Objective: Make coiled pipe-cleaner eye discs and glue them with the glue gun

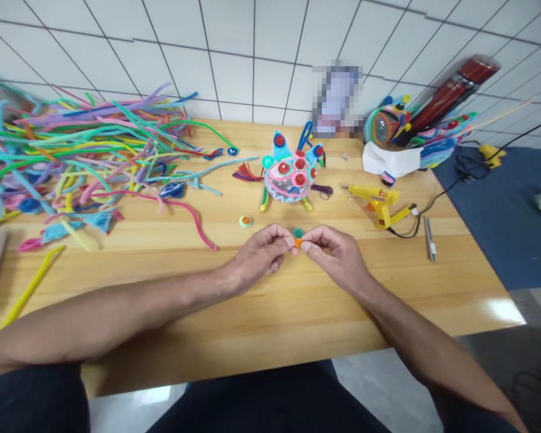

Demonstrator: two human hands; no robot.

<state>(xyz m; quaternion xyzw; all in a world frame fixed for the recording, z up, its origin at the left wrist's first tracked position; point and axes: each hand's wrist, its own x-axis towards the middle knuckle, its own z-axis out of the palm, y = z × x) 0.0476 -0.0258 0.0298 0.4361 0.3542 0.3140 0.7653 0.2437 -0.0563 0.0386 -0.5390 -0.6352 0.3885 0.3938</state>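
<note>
My left hand and my right hand meet low over the front of the table, both pinching a small orange piece, perhaps coiled pipe cleaner. Just behind it shows a green disc; whether the two are joined I cannot tell. Left of the fingers lies a small round coil, pale with an orange centre. Beyond my hands stands a colourful pipe-cleaner figure with red round pieces, blue ears, tassels at its sides and yellow-green legs.
A heap of pipe cleaners covers the table's left side. To the right are a yellow hot glue gun with its cord and a utility knife. Behind stand a dark red cylinder, white paper and a blurred phone-like object.
</note>
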